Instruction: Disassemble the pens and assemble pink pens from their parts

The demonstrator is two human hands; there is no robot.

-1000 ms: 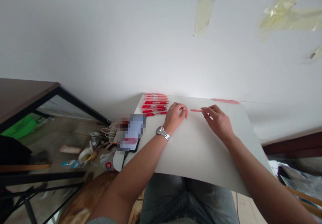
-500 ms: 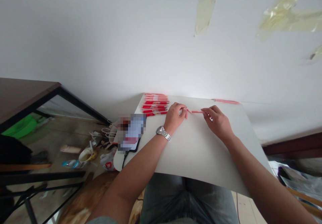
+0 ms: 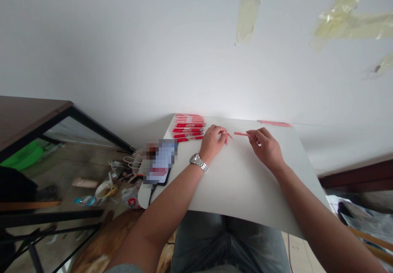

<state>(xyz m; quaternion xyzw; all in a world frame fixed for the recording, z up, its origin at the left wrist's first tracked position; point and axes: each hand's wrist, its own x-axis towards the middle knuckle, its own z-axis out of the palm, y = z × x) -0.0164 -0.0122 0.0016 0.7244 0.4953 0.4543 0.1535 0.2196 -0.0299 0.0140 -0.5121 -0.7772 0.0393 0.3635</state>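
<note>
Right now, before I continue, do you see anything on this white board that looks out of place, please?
Yes. One pink pen-like piece lies alone along the far edge of the white board, well apart from the tidy row of red pens, so it looks stray.

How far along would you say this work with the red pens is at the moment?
Done, it seems: a tidy row of red pens lies on the white board. In hand: the left hand pinches a pink piece, the right hand a pink rod. Left: one loose pink pen at the far edge.
</note>
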